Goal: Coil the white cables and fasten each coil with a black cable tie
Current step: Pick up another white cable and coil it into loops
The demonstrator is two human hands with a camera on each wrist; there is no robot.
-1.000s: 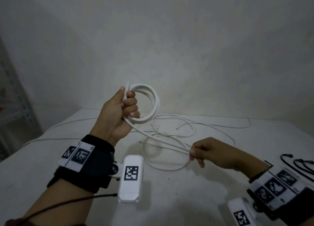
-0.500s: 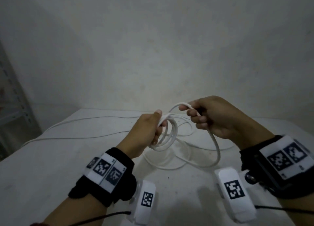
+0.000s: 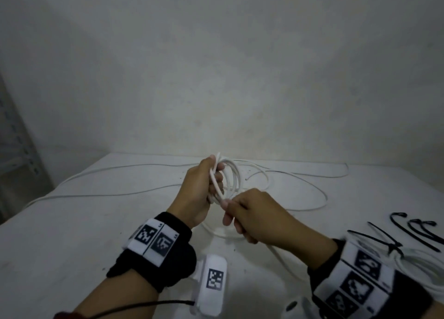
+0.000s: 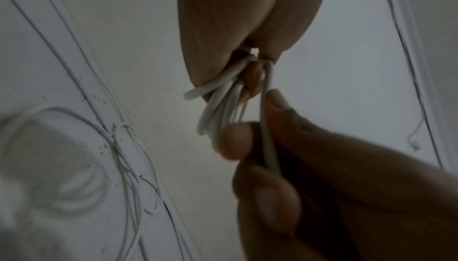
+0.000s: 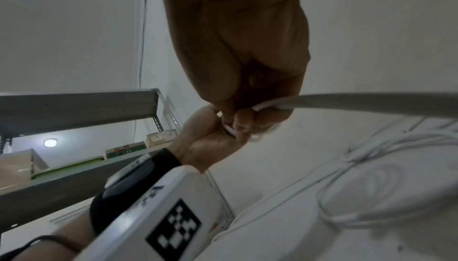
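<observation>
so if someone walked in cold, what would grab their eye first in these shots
Most likely the two hands meeting mid-table: the left hand grips a coil of white cable held upright, while the right hand pinches a strand of it close beside. Next, loose white cable sprawls in wide loops behind them, and the black cable ties lie at the right edge of the table.

This looks like a plain storage or work room, not a home. A white table point(image 3: 72, 222) stands against a bare, rough grey wall point(image 3: 216, 66). At nine o'clock there is a grey metal shelf rack point(image 5: 74, 104) with perforated posts; it holds small boxes point(image 5: 161, 138) and a green tray point(image 5: 69, 167). A round lamp point(image 5: 50, 142) shines behind it.
</observation>
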